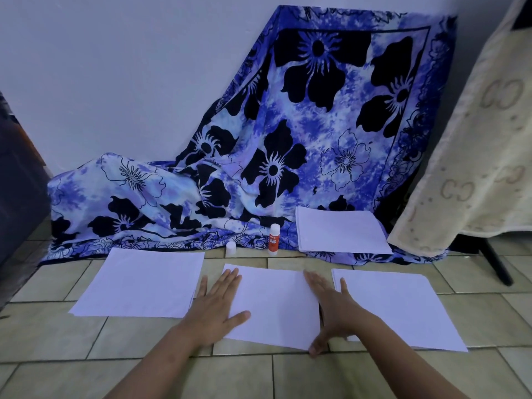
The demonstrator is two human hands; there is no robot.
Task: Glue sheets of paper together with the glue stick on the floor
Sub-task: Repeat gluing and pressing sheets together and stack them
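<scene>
- While both hands pressed down on it, the middle sheet (pixel 276 306) of white paper lay on the tiled floor (pixel 86 341).
- The left hand (pixel 218 300) lay flat over its left edge, fingers straight and spread, gripping nothing.
- The right hand (pixel 334 306) lay flat along its right edge, fingers straight, thumb at the near corner.
- A left sheet (pixel 141 283) and a right stack (pixel 397 306) lay on either side.
- The glue stick (pixel 274 239) stood upright beyond, with a white cap (pixel 231 249) just to its left.
- A far stack (pixel 342 231) rested on a blue flowered cloth (pixel 288 139).
</scene>
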